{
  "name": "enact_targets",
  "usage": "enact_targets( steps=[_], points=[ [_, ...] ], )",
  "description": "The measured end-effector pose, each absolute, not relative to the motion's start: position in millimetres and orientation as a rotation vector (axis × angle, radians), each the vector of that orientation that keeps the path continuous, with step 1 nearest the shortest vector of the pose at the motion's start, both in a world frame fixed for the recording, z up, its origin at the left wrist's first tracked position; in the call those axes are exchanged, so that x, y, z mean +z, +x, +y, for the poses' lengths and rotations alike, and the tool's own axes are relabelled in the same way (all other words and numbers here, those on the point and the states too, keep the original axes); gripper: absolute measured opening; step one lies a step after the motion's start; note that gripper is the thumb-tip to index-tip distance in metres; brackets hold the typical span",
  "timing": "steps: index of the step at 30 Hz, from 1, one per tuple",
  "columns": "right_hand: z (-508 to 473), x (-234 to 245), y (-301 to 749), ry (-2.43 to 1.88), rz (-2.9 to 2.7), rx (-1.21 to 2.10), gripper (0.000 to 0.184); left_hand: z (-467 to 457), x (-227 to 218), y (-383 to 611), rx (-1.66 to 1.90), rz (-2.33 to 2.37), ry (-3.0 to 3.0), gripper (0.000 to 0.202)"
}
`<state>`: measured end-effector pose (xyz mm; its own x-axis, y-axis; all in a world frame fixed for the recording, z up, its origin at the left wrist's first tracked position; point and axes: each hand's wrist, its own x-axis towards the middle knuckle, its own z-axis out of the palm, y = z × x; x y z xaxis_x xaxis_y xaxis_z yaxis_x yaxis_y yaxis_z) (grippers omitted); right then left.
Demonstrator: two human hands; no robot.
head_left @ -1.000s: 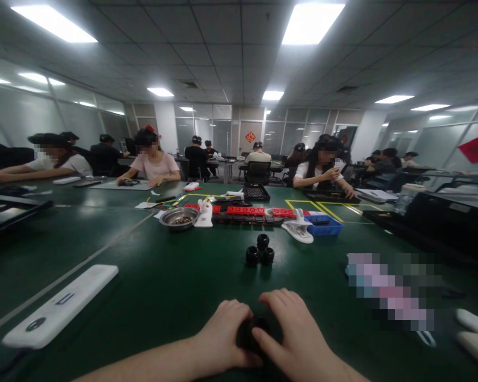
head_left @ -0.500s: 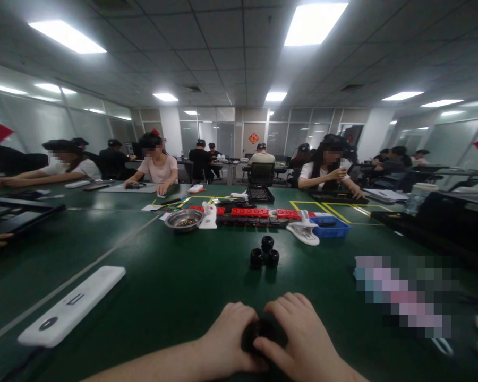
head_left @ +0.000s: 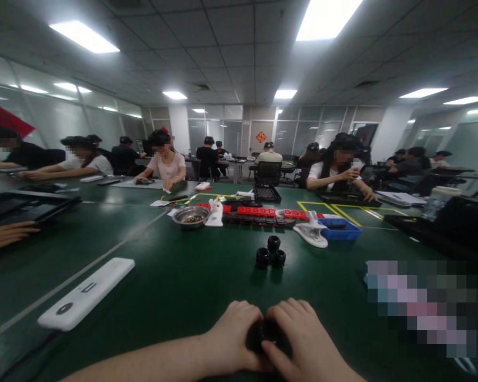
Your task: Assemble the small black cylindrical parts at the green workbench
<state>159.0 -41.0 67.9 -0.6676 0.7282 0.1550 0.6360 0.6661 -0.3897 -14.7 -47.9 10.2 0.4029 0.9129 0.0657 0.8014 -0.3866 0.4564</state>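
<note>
Low in the head view, my left hand (head_left: 239, 334) and my right hand (head_left: 298, 339) are closed together around a dark black part (head_left: 267, 331). Fingers cover most of it, so its exact shape is hidden. Beyond my hands, three small black, round, ribbed parts (head_left: 274, 244) form a tight cluster on the green table (head_left: 207, 270). They look like little wheels or caps; I cannot tell which. My left hand's fingers curl round the left side of the held part, while the right hand's thumb lies across its near side.
Further back are a metal bowl (head_left: 191, 216) of small bits, red strips (head_left: 257, 211), white clamps (head_left: 310, 231) and a blue bin (head_left: 340, 229). A white power strip-like device (head_left: 87, 293) lies left, a blurred-out item (head_left: 422, 307) right. Co-workers sit around; one's hand (head_left: 10, 236) rests at far left.
The whole scene has shifted slightly to the right as my head turned a little left. Both hands keep hold of the black part, with little change in grip.
</note>
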Motion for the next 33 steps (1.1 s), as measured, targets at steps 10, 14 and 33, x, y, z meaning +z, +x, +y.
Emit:
enact_targets(
  steps=[10, 14, 33],
  points=[
    [-40, 68, 159, -1.123, -2.496, 0.327, 0.017, -49, 13, -15, 0.417, 1.518, 2.262, 0.050],
    [-40, 66, 158, -1.093, -2.590, 0.307, 0.011, -49, 13, -14, 0.436, 1.489, 2.283, 0.045],
    [-41, 70, 160, -0.998, -2.515, 0.534, 0.028, -47, 6, -17, 0.474, 1.470, 2.301, 0.050]
  ],
)
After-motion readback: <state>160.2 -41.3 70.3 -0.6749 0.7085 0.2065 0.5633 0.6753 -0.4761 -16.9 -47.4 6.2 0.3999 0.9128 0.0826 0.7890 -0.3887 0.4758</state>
